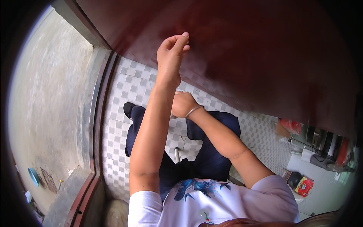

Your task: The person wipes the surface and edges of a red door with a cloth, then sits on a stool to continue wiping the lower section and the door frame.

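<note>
My left hand (173, 58) is raised in front of a glossy dark red door or panel (241, 62). Its thumb and fingertips are drawn together, and whether something thin lies between them cannot be told. Lower down, beside my left forearm, is my right hand (184, 104), curled, with a metal bangle (194, 111) at the wrist. My forearm partly hides its fingers. A small whitish patch shows at its lower edge, too little to identify. Below are my legs in dark blue trousers (215, 142) and one black shoe (128, 110).
Grey and white checkered tiles (119, 96) cover the floor. At left run a reddish-brown door frame (97, 113) and a concrete surface (51, 93) with a blue basin (34, 176). A cluttered shelf (317, 147) and a red-yellow package (305, 186) are at right. A pale rod (177, 155) shows between my legs.
</note>
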Demonstrator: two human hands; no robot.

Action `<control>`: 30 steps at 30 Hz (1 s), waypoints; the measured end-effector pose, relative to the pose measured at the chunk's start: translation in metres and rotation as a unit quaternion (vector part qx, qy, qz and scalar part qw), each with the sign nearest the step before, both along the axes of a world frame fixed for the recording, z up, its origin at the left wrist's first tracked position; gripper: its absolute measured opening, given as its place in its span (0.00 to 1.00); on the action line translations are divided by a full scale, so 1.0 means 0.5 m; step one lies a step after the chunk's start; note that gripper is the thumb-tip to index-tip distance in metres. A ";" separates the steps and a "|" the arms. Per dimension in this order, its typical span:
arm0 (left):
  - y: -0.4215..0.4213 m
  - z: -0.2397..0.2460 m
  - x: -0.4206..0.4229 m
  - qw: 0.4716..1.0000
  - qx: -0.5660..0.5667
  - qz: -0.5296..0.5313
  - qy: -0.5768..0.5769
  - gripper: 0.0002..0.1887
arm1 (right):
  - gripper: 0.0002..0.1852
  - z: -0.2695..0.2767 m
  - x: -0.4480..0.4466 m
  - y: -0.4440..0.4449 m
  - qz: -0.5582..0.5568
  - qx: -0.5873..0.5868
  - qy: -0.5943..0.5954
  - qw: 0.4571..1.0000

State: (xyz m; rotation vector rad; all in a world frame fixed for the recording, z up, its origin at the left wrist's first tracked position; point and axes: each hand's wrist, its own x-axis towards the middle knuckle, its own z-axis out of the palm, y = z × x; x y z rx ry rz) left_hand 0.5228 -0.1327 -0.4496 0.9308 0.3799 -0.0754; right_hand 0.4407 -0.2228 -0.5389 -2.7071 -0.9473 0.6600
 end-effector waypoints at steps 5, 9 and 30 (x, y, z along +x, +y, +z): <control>-0.001 -0.016 0.021 0.999 0.031 0.022 0.004 0.12 | 0.05 -0.027 -0.018 0.002 0.057 0.064 -0.042 0.995; -0.004 -0.031 0.014 0.997 0.073 0.024 -0.021 0.11 | 0.05 -0.025 -0.008 0.004 0.053 0.093 -0.066 0.992; 0.015 0.137 0.018 0.777 0.460 0.191 -0.386 0.19 | 0.05 0.042 0.015 -0.022 0.044 0.041 -0.050 0.997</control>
